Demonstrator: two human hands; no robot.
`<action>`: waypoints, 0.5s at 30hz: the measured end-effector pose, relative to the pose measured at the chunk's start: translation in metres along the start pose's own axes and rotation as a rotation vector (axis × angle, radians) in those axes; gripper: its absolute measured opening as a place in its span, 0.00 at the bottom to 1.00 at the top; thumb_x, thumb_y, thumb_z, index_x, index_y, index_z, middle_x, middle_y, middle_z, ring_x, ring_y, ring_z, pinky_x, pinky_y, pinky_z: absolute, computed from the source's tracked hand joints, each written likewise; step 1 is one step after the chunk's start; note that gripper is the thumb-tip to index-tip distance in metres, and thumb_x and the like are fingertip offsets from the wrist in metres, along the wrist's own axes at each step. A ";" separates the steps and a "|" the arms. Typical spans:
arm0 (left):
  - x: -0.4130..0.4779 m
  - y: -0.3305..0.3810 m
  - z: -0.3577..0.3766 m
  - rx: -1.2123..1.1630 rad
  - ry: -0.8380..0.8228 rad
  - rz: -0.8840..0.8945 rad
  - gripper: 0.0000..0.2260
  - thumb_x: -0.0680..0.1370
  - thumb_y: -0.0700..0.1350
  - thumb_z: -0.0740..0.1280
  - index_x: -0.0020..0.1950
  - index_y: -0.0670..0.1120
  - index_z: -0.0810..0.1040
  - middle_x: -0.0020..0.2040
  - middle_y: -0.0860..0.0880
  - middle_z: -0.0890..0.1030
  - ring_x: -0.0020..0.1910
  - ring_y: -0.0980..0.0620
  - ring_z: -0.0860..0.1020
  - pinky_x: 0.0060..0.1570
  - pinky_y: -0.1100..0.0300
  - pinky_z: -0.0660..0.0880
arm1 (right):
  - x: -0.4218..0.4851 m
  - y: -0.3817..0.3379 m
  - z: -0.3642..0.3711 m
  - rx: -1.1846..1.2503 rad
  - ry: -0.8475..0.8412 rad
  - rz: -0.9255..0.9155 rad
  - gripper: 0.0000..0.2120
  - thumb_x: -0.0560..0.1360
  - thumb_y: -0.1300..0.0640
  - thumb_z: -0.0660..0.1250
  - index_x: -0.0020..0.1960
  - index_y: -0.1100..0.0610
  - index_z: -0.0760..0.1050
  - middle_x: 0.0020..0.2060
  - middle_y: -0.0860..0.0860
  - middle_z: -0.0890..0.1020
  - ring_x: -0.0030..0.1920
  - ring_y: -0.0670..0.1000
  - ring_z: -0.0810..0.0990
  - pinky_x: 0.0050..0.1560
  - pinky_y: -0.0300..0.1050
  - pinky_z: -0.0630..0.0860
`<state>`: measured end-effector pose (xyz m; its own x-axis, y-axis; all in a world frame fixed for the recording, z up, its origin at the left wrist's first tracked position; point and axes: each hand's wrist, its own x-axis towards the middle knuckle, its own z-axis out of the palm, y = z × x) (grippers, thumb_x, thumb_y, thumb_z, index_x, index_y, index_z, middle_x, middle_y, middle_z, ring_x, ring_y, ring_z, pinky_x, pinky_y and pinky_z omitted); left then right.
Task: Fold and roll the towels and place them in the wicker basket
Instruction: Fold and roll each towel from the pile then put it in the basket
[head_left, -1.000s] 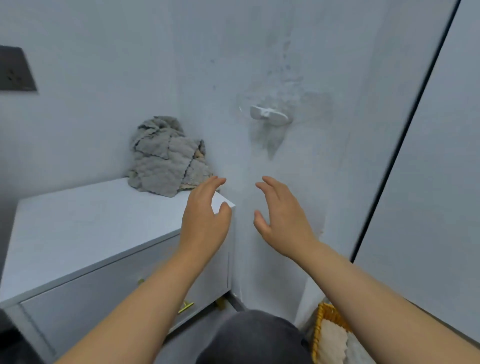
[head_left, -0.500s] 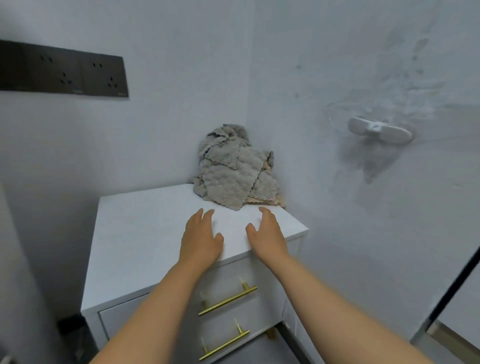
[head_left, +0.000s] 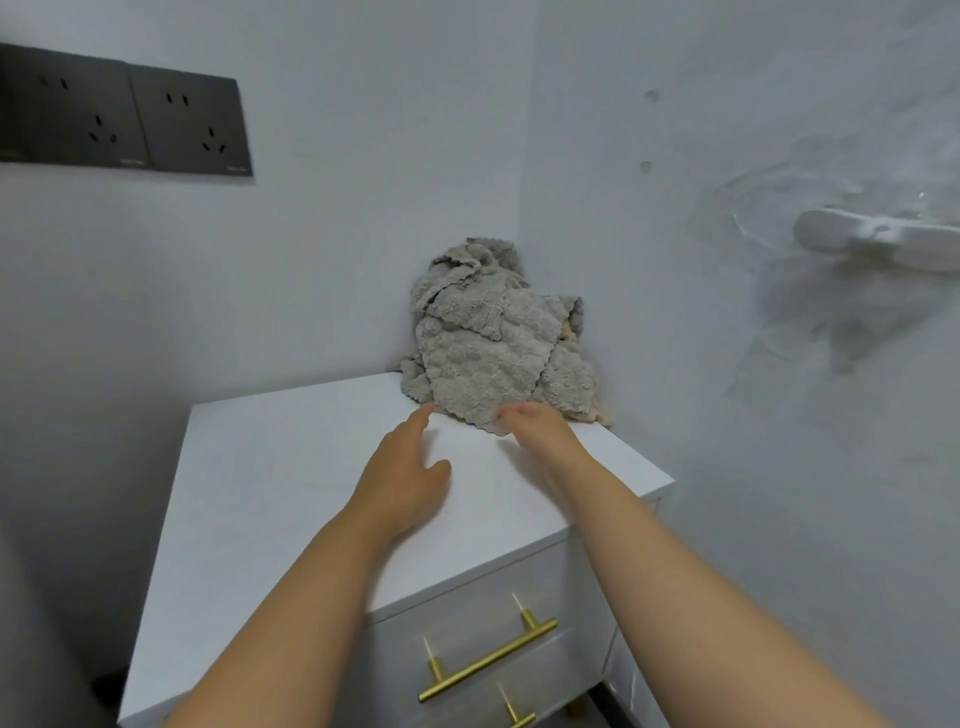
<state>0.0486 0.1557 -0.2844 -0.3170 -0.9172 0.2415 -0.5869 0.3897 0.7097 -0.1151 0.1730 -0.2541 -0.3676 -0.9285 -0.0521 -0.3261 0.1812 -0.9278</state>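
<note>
While both hands hover over the white cabinet, the towels sit heaped in its back corner, against the walls.
From my seat the left hand looks spread and relaxed, holding nothing, fingertips just short of the heap. The right hand is at the heap's front edge, but it's too blurry, so I can't tell if it's pinching.

Two pale walls are meeting in a far corner, and a white drawer cabinet is standing pushed into it, its smooth worktop catching soft, even light. Brass bar handles are showing on the near drawer fronts. A dark socket panel is sitting high on the left wall, while a white plastic holder is jutting from the smudged right wall.
</note>
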 end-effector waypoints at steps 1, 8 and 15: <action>0.001 0.000 0.001 -0.010 0.027 -0.005 0.29 0.78 0.41 0.63 0.77 0.50 0.56 0.74 0.50 0.64 0.73 0.52 0.62 0.67 0.60 0.60 | -0.004 -0.004 -0.003 0.063 -0.014 0.015 0.16 0.75 0.61 0.63 0.61 0.64 0.77 0.61 0.57 0.78 0.65 0.59 0.73 0.56 0.45 0.72; 0.002 0.000 -0.004 0.023 0.162 0.048 0.31 0.76 0.42 0.68 0.76 0.50 0.58 0.74 0.51 0.64 0.72 0.52 0.61 0.62 0.65 0.58 | -0.022 -0.036 -0.017 0.243 0.021 -0.070 0.16 0.75 0.62 0.63 0.58 0.72 0.75 0.56 0.69 0.77 0.55 0.66 0.76 0.64 0.59 0.70; 0.002 0.018 -0.010 0.068 0.340 0.127 0.36 0.69 0.51 0.76 0.73 0.50 0.63 0.71 0.51 0.66 0.69 0.50 0.64 0.63 0.60 0.63 | -0.043 -0.079 -0.038 0.398 -0.153 -0.113 0.08 0.76 0.65 0.62 0.45 0.63 0.79 0.36 0.55 0.82 0.40 0.50 0.81 0.55 0.44 0.77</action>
<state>0.0449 0.1596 -0.2643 -0.1314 -0.8317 0.5395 -0.6102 0.4968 0.6172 -0.1064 0.2105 -0.1642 -0.2056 -0.9781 0.0319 0.0150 -0.0357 -0.9992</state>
